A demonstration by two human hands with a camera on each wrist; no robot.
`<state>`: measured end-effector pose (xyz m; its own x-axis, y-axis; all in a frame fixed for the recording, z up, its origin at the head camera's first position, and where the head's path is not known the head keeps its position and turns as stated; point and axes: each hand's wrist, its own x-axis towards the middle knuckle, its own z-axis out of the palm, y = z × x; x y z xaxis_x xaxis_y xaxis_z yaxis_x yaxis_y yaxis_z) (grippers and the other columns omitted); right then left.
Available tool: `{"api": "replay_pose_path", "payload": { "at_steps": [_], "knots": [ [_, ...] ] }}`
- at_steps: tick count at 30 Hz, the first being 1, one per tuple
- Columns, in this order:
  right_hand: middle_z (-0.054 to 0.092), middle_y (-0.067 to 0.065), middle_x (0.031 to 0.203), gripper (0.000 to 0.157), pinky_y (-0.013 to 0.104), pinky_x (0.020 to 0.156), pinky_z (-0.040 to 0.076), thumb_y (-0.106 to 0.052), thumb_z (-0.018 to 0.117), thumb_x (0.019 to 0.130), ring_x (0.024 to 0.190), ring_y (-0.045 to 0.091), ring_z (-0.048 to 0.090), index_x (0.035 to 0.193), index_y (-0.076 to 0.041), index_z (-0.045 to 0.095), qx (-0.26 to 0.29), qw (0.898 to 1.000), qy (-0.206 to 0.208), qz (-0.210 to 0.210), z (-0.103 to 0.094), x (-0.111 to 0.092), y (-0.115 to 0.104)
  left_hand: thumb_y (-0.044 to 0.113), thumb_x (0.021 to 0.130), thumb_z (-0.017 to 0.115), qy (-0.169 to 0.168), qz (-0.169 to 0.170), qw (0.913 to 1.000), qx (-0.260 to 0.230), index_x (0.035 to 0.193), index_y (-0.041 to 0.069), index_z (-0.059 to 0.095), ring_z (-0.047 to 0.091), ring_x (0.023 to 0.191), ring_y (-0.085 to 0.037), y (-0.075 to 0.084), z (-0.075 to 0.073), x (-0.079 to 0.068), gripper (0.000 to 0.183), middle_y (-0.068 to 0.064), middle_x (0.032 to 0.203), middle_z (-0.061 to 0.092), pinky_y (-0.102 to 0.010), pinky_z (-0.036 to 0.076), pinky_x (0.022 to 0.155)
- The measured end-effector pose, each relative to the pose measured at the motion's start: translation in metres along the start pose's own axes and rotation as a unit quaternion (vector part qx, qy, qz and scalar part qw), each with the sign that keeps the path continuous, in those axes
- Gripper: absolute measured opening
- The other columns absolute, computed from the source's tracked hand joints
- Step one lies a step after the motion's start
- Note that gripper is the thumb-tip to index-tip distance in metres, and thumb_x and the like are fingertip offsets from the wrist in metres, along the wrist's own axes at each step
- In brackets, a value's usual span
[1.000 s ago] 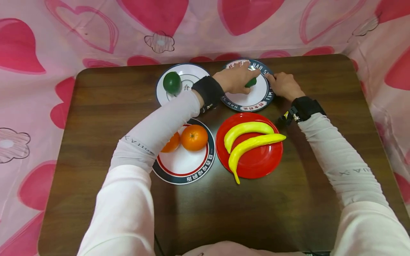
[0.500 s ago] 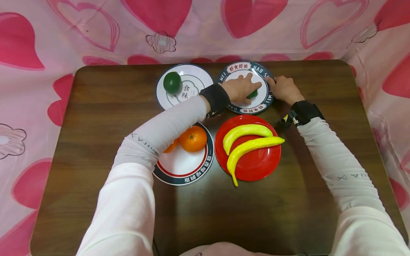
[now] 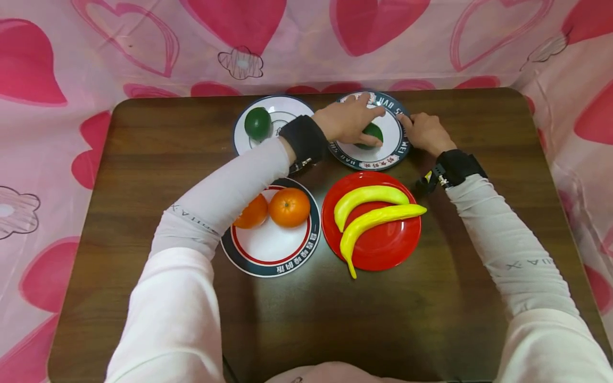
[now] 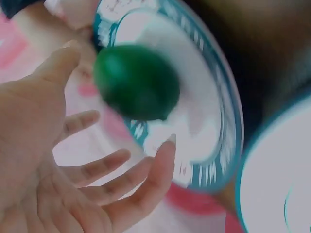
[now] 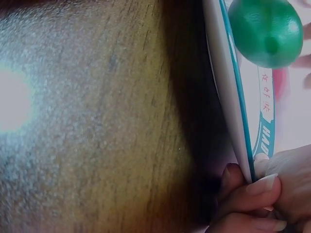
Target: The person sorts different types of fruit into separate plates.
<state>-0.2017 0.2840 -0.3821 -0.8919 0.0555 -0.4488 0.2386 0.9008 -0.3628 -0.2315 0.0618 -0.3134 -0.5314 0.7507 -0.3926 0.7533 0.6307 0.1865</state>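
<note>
A green lime (image 3: 375, 131) lies on the blue-rimmed white plate (image 3: 394, 139) at the back right. My left hand (image 3: 348, 119) is over that plate with its fingers spread. In the left wrist view the lime (image 4: 136, 81) sits apart from the fingers, its whole outline showing. At the plate's right edge my right hand (image 3: 426, 130) pinches the rim; the right wrist view has the thumb and fingers (image 5: 262, 187) on either side of it. A second lime (image 3: 257, 124) rests on another white plate (image 3: 240, 139), partly covered by my left wrist.
Two oranges (image 3: 289, 207) share a dark-rimmed plate (image 3: 268, 269) at front left, partly behind my left forearm. Beside it, a red plate (image 3: 383, 250) carries two bananas (image 3: 371, 215), one overhanging the rim. The brown table (image 3: 158, 159) ends at a pink heart-patterned cloth (image 3: 306, 42).
My left hand dipped over the lime, then drew back up and left, so more of the lime shows. The right hand stays on the plate's rim.
</note>
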Motion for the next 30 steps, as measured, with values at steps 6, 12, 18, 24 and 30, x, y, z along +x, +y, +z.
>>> {"api": "replay_pose_path", "payload": {
  "at_steps": [6,12,18,24,30],
  "knots": [
    [0.046,0.024,0.109,0.081,0.050,0.091,0.043,-0.058,0.016,0.099,0.105,0.039,0.046,0.144,0.005,0.037,0.003,1.000,-0.005,0.005,-0.002,0.001,-0.002,0.063,0.092,0.044,0.069,-0.053,0.9962,0.003,0.153,0.021,0.029,0.037,0.130,-0.036,-0.037,-0.025,-0.045,0.076,-0.023,0.145,0.033,-0.049,0.042,0.103],
    [0.045,0.023,0.106,0.079,0.049,0.091,0.042,-0.057,0.016,0.099,0.105,0.039,0.045,0.142,0.006,0.037,0.000,1.000,0.000,0.007,-0.003,-0.001,-0.001,0.054,0.094,0.048,0.088,-0.125,0.9881,-0.020,0.154,0.018,0.027,0.038,0.127,-0.040,-0.076,-0.031,-0.091,0.073,-0.026,0.144,0.033,-0.055,0.045,0.099],
    [0.045,0.023,0.105,0.080,0.049,0.091,0.042,-0.057,0.017,0.099,0.105,0.038,0.045,0.143,0.006,0.036,0.006,1.000,-0.001,0.011,-0.003,-0.002,0.001,0.051,0.091,0.055,0.055,-0.166,0.9836,-0.046,0.156,0.019,0.025,0.039,0.123,-0.046,-0.105,-0.008,-0.114,0.078,-0.031,0.145,0.028,-0.063,0.044,0.094],
    [0.045,0.023,0.106,0.080,0.049,0.090,0.042,-0.058,0.016,0.099,0.105,0.038,0.046,0.144,0.006,0.036,0.006,1.000,-0.003,0.018,-0.002,-0.003,0.003,0.046,0.091,0.057,0.031,-0.167,0.9820,-0.083,0.154,0.023,0.029,0.033,0.126,-0.043,-0.119,0.021,-0.119,0.072,-0.027,0.147,0.025,-0.064,0.045,0.092],
    [0.045,0.024,0.110,0.081,0.051,0.093,0.043,-0.058,0.016,0.099,0.107,0.039,0.045,0.148,0.005,0.032,0.008,1.000,-0.005,0.024,-0.002,-0.005,0.004,0.041,0.091,0.059,0.042,-0.161,0.9814,-0.095,0.153,0.024,0.031,0.034,0.123,-0.040,-0.124,0.034,-0.119,0.070,-0.025,0.141,0.031,-0.062,0.044,0.096]
  ]
}}
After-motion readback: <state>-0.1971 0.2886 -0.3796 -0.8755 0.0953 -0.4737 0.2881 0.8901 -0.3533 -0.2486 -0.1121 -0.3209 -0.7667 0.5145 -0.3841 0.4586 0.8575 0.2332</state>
